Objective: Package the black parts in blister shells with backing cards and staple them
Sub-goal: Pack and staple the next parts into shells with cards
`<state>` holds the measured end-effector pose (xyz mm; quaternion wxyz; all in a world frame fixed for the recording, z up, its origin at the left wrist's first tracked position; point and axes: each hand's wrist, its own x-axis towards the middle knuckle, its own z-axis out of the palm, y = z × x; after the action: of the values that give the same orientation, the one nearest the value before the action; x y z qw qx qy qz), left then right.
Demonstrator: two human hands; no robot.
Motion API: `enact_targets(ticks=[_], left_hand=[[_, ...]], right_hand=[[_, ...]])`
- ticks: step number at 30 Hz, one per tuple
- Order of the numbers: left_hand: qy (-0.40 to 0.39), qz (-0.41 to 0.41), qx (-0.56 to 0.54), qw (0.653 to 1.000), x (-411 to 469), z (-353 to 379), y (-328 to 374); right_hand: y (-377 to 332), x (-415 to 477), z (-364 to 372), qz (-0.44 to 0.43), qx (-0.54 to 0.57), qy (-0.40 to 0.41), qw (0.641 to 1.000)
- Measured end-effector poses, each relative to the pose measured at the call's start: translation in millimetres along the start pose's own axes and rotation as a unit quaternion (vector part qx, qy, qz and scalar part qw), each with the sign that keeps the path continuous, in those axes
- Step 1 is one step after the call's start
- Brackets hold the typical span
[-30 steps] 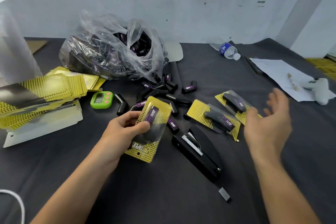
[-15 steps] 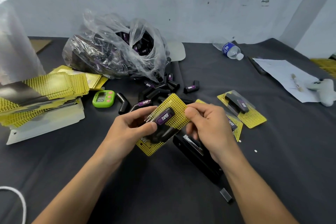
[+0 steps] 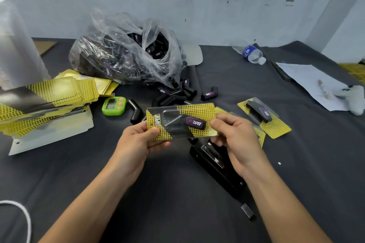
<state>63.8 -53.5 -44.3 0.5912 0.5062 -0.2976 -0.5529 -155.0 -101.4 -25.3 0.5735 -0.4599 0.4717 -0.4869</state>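
I hold a blister pack [image 3: 180,122] level above the table: a yellow dotted backing card under a clear shell with a black part labelled TAPER inside. My left hand [image 3: 138,140] pinches its left end, thumb on top. My right hand [image 3: 235,136] pinches its right end. Below it lies a black stapler [image 3: 215,167]. Two packed cards [image 3: 264,118] lie to the right. Loose black parts [image 3: 177,94] are scattered in front of a clear plastic bag [image 3: 126,53] full of them. A stack of yellow backing cards [image 3: 45,100] sits at the left.
A green timer [image 3: 114,105] lies by the card stack. A water bottle [image 3: 250,53] lies at the back right, white paper [image 3: 310,83] and a white object [image 3: 353,96] at the far right. A white cord [image 3: 21,215] curls at the lower left.
My right hand came in from the right and took the pack's right end. Both hands turned the pack from upright to lying level.
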Motion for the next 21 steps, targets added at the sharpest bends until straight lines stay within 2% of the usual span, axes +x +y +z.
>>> enact_targets(ticks=[5, 8, 11, 18, 21], left_hand=[[-0.004, 0.018, 0.025, 1.0, -1.8, -1.3, 0.8], [0.045, 0.063, 0.054, 0.996, -2.1, -2.7, 1.1], [0.065, 0.07, 0.048, 0.994, -1.5, -4.7, 2.7], [0.041, 0.041, 0.037, 0.998, -0.6, -8.8, 1.7], [-0.001, 0.017, 0.046, 0.999, -1.6, -10.0, 3.6]], right_hand=[[3.8, 3.3, -5.9, -0.001, -0.017, -0.014, 1.0], [3.6, 3.7, -7.7, -0.003, -0.017, -0.008, 1.0], [1.6, 3.7, -8.8, -0.017, -0.031, 0.0, 0.999], [1.9, 1.8, -7.8, -0.039, -0.09, -0.006, 0.995], [-1.4, 4.1, -12.7, -0.031, -0.088, 0.013, 0.996]])
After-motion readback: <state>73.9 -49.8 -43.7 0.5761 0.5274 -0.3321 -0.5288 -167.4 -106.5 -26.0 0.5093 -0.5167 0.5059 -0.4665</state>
